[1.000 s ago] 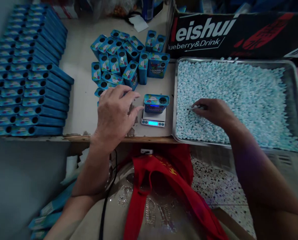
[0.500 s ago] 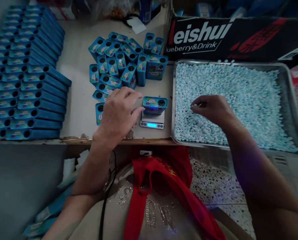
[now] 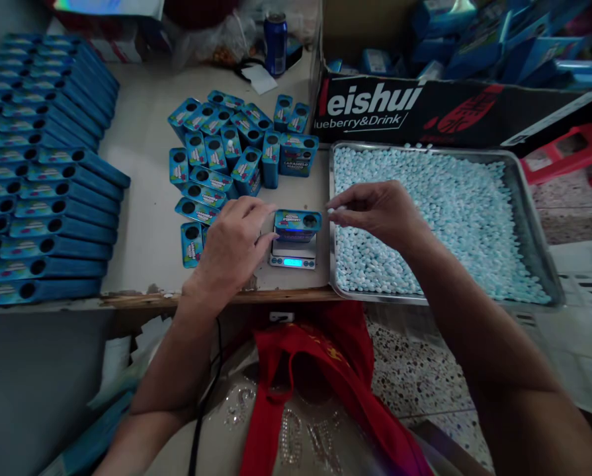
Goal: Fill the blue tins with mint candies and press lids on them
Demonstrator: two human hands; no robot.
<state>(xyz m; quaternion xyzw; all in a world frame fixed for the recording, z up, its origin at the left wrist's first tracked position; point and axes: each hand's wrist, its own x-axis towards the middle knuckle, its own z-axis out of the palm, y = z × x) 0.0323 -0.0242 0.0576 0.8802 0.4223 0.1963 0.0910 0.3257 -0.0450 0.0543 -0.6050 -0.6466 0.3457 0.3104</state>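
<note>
right grip (image 3: 381, 210): narrow; thumb and fingertips are pinched together, and small pale oval candies (image 3: 336, 210) are held between the tips, too small to be counted.
left grip (image 3: 239, 241): wide; the thumb is held apart from the curved fingers, with the gap turned toward the tin; whether the tin is touched by the thumb tip cannot be told.
weighed tin (image 3: 298, 221): a blue rectangular printed tin with a dark round hole in its top is stood upright between the two grips, just beside the left one.
scale (image 3: 293, 250): a small silver-white digital scale is set under the tin, to the right of the left grip; its display is lit blue, the digits blurred.
tray (image 3: 332, 264): a shallow rectangular metal tray is placed beneath and to the right of the right grip, its left rim near the pinched fingertips; it is heaped with pale blue and white candies (image 3: 454, 218).
loose tins (image 3: 270, 158): a cluster of blue printed tins is spread on the pale worktop (image 3: 141, 132), beyond the left grip and partly hidden by it.
stacked tins (image 3: 52, 225): rows of matching tins are piled well to the left of the left grip.
box (image 3: 375, 119): a black printed cardboard box is stood beyond the right grip, behind the tray.
</note>
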